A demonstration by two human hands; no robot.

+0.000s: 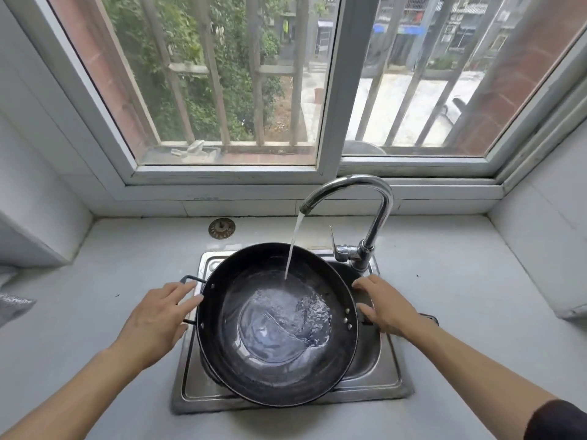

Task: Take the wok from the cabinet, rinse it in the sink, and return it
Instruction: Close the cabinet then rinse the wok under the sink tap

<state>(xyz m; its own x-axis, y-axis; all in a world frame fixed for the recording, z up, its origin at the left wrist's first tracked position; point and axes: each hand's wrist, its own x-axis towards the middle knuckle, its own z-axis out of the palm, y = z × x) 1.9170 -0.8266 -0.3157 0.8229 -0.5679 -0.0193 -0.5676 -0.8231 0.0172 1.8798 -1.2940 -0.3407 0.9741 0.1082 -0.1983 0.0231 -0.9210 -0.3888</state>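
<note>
A black two-handled wok (273, 369) sits across the steel sink (386, 373), tilted a little, with water pooled in its bottom. A stream falls into it from the chrome faucet (374, 204). My left hand (155, 319) lies over the wok's left loop handle (190, 279), fingers stretched toward the rim. My right hand (386, 308) lies over the right handle by the rivets, fingers spread. Neither hand clearly grips a handle.
The faucet lever (333, 246) stands behind the wok. A round metal sink strainer (221, 228) lies on the counter at the back. Grey cloth (12, 304) shows at the left edge. White tiled walls and a barred window enclose the counter.
</note>
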